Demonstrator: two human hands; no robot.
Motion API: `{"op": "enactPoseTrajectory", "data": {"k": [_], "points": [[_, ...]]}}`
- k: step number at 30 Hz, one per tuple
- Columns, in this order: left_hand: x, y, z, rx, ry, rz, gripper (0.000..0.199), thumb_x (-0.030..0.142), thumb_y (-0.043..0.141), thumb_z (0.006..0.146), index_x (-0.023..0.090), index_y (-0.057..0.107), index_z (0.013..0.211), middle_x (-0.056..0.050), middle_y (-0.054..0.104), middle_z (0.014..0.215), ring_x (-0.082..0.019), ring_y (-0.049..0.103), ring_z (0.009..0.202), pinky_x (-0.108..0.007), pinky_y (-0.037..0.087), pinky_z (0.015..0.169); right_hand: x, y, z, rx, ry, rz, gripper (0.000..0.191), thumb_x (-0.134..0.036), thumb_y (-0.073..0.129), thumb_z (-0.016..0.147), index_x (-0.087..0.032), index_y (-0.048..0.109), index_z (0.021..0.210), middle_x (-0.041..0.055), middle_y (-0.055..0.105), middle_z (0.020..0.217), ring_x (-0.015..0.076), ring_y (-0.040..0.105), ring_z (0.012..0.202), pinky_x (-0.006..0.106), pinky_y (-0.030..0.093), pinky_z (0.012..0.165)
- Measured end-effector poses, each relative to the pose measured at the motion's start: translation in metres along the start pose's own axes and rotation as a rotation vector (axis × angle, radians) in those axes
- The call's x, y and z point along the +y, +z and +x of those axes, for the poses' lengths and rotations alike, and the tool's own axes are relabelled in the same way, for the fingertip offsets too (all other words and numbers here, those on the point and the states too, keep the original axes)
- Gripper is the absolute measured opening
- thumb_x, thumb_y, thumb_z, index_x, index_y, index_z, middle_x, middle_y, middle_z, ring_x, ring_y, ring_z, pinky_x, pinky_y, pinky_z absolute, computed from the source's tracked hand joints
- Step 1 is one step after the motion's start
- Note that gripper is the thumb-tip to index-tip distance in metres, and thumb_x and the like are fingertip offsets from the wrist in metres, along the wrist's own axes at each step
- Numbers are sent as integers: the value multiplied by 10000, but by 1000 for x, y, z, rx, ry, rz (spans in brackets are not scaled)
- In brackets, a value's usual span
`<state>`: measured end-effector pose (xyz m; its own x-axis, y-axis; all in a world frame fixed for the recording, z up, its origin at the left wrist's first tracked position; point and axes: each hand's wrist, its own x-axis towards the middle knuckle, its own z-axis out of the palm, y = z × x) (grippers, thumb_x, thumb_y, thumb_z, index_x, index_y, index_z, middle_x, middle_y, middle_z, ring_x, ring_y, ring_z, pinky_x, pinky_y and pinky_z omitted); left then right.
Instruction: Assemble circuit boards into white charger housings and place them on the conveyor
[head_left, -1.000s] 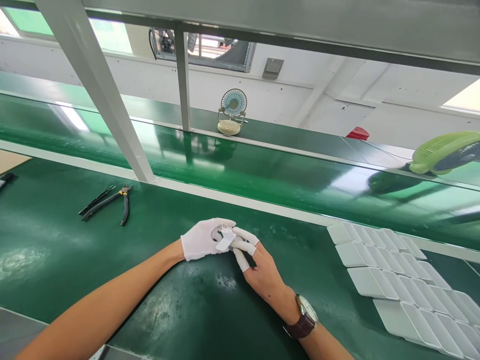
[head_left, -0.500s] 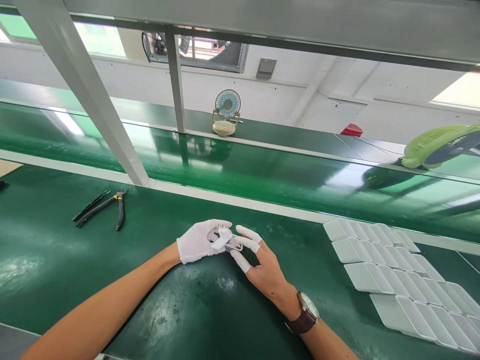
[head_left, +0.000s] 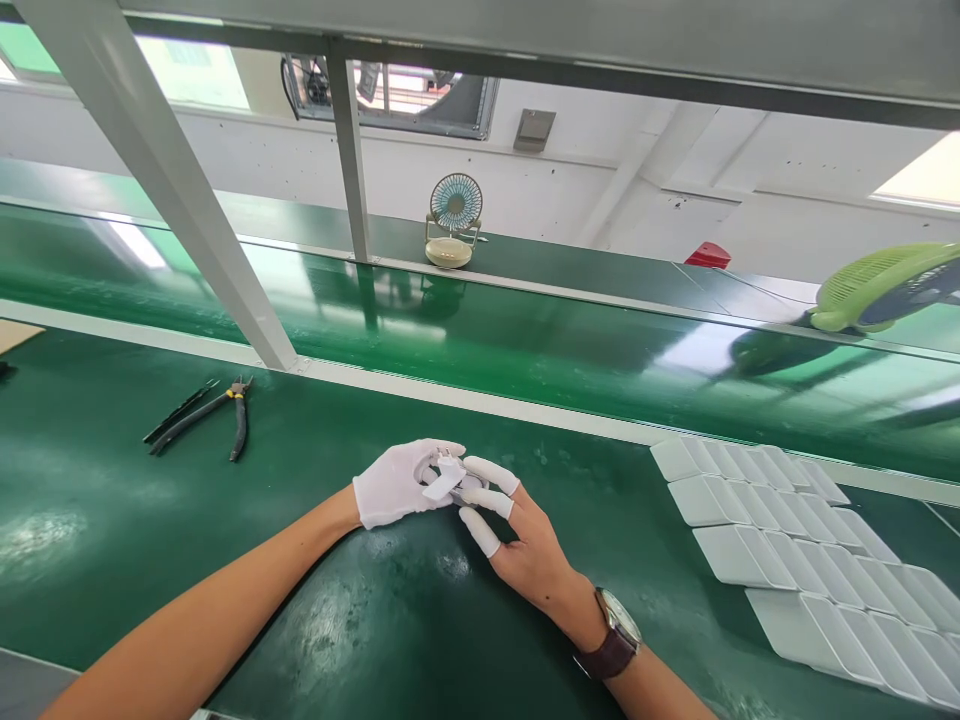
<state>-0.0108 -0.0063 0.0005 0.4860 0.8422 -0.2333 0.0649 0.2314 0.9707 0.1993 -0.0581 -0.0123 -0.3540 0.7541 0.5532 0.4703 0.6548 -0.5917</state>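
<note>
White part [head_left: 445, 479] between both hands [head_left: 396, 484] [head_left: 534, 550]

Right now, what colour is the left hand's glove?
White glove, best seen in the head view.

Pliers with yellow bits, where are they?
In the head view, the pliers lie on the green table, left of the gloved left hand, beside a thin black tool.

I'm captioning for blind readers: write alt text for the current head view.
A white-gloved left hand holds a small white-and-grey part over a dark green worktable, while the right hand, wearing white finger covers, touches it. Black-handled metal pliers lie to the left; rows of thin white pieces lie to the right.
</note>
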Motion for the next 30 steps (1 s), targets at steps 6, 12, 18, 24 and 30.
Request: {"op": "enactPoseTrajectory", "data": {"k": [6,12,18,24,30], "points": [[-1,2,1,-10,-29,-143,637,189,854,651,169,606,1238,-103,704,1144,-240,681,1058,-372,556,910,-1,3,-1,-85,41,26,389,-176,581,965,-300,595,1334,106,516,1463,252,569,1299,457,507,1102],[3,4,0,-16,-25,-98,607,186,837,679,171,617,1245,-102,714,1127,-242,685,1032,-369,563,866,-2,0,1,-118,74,-10,389,-211,592,962,-287,594,1343,108,505,1482,271,544,1332,470,498,1113],[-1,1,0,-12,18,-37,653,242,859,663,171,618,1266,-105,716,1159,-237,668,1071,-419,523,987,1,-4,4,-37,6,-96,320,-176,600,952,-275,627,1255,120,568,1419,288,534,1353,501,529,1078],[-5,-1,1,-37,34,-65,651,251,872,669,173,614,1261,-102,726,1150,-226,684,1068,-424,515,1022,4,-8,2,-1,21,-107,188,-207,640,937,-254,633,1119,128,592,1388,288,579,1305,505,546,1051],[-3,-2,0,-32,35,-54,657,239,865,667,164,605,1266,-103,726,1148,-220,687,1060,-419,520,1019,8,-13,2,-11,2,-178,295,-259,630,956,-247,582,1247,145,585,1386,288,568,1313,504,550,1050]]}}
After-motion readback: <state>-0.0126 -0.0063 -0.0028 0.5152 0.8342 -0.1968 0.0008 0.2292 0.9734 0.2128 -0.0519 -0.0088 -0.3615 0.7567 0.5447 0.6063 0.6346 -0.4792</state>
